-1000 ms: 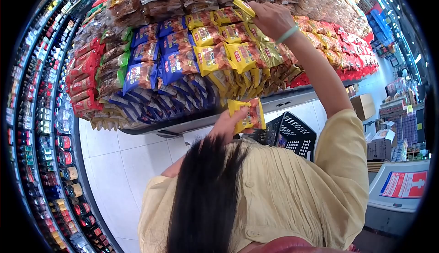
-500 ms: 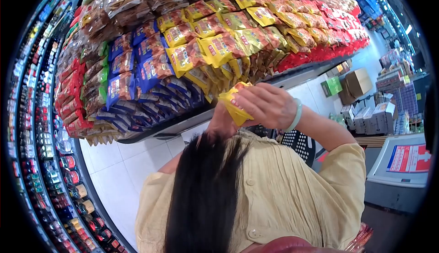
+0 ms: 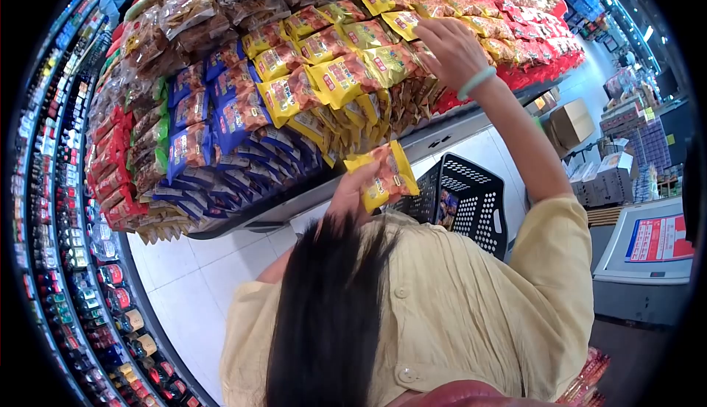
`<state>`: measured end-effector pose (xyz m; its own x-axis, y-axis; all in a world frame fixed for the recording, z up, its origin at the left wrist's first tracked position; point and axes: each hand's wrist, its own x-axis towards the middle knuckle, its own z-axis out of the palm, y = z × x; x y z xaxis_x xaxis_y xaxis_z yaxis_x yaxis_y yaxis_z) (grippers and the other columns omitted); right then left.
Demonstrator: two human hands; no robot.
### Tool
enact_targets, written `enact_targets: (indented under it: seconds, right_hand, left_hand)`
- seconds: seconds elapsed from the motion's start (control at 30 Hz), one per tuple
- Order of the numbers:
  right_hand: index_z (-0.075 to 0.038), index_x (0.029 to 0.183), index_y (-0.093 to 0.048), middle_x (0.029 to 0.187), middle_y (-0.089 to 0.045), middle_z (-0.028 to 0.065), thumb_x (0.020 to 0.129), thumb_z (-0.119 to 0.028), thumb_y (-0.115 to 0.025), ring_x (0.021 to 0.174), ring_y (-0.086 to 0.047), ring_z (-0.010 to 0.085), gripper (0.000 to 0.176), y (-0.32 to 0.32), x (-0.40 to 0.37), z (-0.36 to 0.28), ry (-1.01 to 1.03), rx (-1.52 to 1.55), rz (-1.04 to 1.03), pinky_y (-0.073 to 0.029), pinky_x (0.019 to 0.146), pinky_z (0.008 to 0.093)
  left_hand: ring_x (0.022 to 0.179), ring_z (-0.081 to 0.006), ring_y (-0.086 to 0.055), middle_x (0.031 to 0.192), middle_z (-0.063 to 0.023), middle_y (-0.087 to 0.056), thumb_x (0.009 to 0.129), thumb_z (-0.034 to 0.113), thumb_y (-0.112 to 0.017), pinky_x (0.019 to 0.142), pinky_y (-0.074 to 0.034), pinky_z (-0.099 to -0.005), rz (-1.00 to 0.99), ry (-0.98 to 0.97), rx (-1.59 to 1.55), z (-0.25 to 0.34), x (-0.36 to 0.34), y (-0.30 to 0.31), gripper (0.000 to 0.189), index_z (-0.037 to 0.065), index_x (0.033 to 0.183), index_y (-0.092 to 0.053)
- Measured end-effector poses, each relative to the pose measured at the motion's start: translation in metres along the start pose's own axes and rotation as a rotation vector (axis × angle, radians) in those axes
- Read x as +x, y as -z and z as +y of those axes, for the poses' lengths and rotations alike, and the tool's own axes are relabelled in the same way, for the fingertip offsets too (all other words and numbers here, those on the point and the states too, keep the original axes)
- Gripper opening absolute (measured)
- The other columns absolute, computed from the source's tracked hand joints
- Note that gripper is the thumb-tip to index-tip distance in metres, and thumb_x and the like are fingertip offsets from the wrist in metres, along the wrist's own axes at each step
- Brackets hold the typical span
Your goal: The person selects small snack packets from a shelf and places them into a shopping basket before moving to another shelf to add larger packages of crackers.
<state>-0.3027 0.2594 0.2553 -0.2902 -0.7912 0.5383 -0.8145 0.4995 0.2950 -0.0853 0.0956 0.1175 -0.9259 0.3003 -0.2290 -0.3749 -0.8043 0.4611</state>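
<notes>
Head view: with the middle of the view as the dial's hub, my left hand (image 3: 353, 192) is right by that hub, fingers pinched around one end of a glossy yellow plastic packet with a red-brown printed front (image 3: 392, 180). My right hand (image 3: 453, 54) is out at one o'clock, a pale green bangle (image 3: 477, 82) on its wrist, fingers extended and loosely spread, nothing visible in them; I cannot tell whether their tips touch the pillowy yellow plastic packets (image 3: 346, 79) stacked there.

Those lie on a grey-sided display surface (image 3: 456, 133), with shiny blue plastic packets (image 3: 239, 109) at ten o'clock and bright red packets (image 3: 541, 35) toward two. A black perforated plastic basket (image 3: 490, 219) stands at three o'clock, near the held packet, some small blue-wrapped goods (image 3: 447, 207) inside.

I judge the step in hand to be a reach over the stacks, with one packet held in my left. Picking from there would call for lowering the right fingers onto a single packet, curling them round its edge and sparing its neighbours a slide; the left needs only a light grip.
</notes>
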Motion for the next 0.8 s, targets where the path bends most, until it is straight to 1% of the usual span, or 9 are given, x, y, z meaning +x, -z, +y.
enact_targets:
  seconds: [0.1, 0.17, 0.23, 0.37, 0.4, 0.43, 0.5, 0.73, 0.8]
  right_hand:
    - [-0.005, 0.112, -0.053, 0.114, -0.057, 0.0104, 0.076, -0.011, -0.063, 0.11, -0.052, 0.0269, 0.038, -0.019, 0.014, 0.021, -0.031, -0.135, -0.103, -0.039, 0.097, 0.0391]
    - [-0.006, 0.113, -0.053, 0.116, -0.057, 0.0098, 0.076, -0.009, -0.061, 0.111, -0.051, 0.0261, 0.038, -0.029, 0.02, 0.028, -0.033, -0.175, -0.158, -0.036, 0.1, 0.0385]
    - [-0.008, 0.112, -0.054, 0.114, -0.057, 0.0101, 0.075, -0.007, -0.06, 0.11, -0.051, 0.026, 0.037, -0.035, 0.029, 0.029, -0.067, -0.215, -0.284, -0.037, 0.099, 0.0381]
    - [-0.008, 0.106, -0.055, 0.107, -0.061, 0.0091, 0.074, -0.006, -0.058, 0.106, -0.054, 0.0258, 0.032, -0.046, 0.036, 0.036, -0.051, -0.198, -0.301, -0.038, 0.094, 0.038]
    - [-0.008, 0.104, -0.055, 0.1, -0.063, 0.0092, 0.076, -0.007, -0.056, 0.101, -0.056, 0.0265, 0.028, -0.048, 0.036, 0.038, -0.014, -0.213, -0.252, -0.04, 0.092, 0.0379]
    - [-0.008, 0.104, -0.055, 0.1, -0.063, 0.0092, 0.076, -0.007, -0.056, 0.101, -0.056, 0.0265, 0.028, -0.05, 0.036, 0.039, -0.01, -0.211, -0.251, -0.04, 0.092, 0.0379]
    - [-0.007, 0.1, -0.055, 0.095, -0.064, 0.0104, 0.078, -0.008, -0.054, 0.095, -0.058, 0.0282, 0.023, -0.052, 0.035, 0.041, -0.041, -0.205, -0.271, -0.041, 0.089, 0.0385]
    - [-0.006, 0.096, -0.054, 0.093, -0.064, 0.0102, 0.079, -0.009, -0.053, 0.091, -0.06, 0.0299, 0.017, -0.045, 0.03, 0.034, -0.031, -0.122, -0.099, -0.046, 0.081, 0.0391]
    - [-0.007, 0.102, -0.055, 0.093, -0.065, 0.0095, 0.078, -0.009, -0.057, 0.089, -0.061, 0.0288, 0.024, -0.041, 0.03, 0.034, -0.016, -0.124, -0.023, -0.047, 0.078, 0.0389]
  left_hand:
    - [0.095, -0.024, -0.063, 0.118, -0.009, -0.059, 0.092, 0.028, -0.05, 0.075, -0.055, -0.0388, 0.087, 0.022, 0.049, 0.005, -0.004, -0.005, 0.045, 0.01, 0.133, -0.042]
    - [0.096, -0.0233, -0.063, 0.118, -0.0087, -0.059, 0.092, 0.029, -0.05, 0.075, -0.055, -0.0386, 0.058, -0.003, 0.045, 0.007, -0.007, -0.002, 0.045, 0.009, 0.132, -0.043]
    - [0.096, -0.0227, -0.063, 0.117, -0.0084, -0.059, 0.092, 0.03, -0.051, 0.076, -0.055, -0.0385, 0.032, -0.025, 0.038, 0.008, -0.01, 0.0, 0.045, 0.009, 0.131, -0.044]
    - [0.097, -0.022, -0.062, 0.117, -0.0084, -0.059, 0.092, 0.031, -0.052, 0.076, -0.055, -0.0377, 0.098, -0.011, 0.054, 0.012, -0.015, 0.0, 0.045, 0.009, 0.13, -0.045]
    - [0.098, -0.0218, -0.062, 0.117, -0.0082, -0.059, 0.092, 0.032, -0.052, 0.076, -0.055, -0.0373, 0.102, -0.01, 0.078, 0.013, -0.015, -0.001, 0.045, 0.009, 0.13, -0.045]
    - [0.098, -0.0218, -0.062, 0.117, -0.0082, -0.059, 0.092, 0.032, -0.052, 0.076, -0.055, -0.0373, 0.104, -0.014, 0.075, 0.013, -0.016, -0.003, 0.045, 0.009, 0.13, -0.045]
    - [0.084, -0.0223, -0.065, 0.104, -0.0102, -0.059, 0.092, 0.029, -0.055, 0.064, -0.054, -0.0327, 0.164, -0.049, 0.021, 0.011, -0.017, -0.008, 0.044, 0.005, 0.128, -0.047]
    - [0.081, -0.0236, -0.065, 0.099, -0.01, -0.059, 0.091, 0.028, -0.056, 0.065, -0.054, -0.0338, 0.113, -0.044, 0.042, 0.009, -0.012, -0.009, 0.043, 0.005, 0.127, -0.048]
    - [0.082, -0.0238, -0.065, 0.101, -0.0104, -0.059, 0.092, 0.029, -0.055, 0.066, -0.054, -0.0345, 0.108, -0.028, 0.062, 0.011, -0.013, -0.014, 0.044, 0.005, 0.128, -0.047]
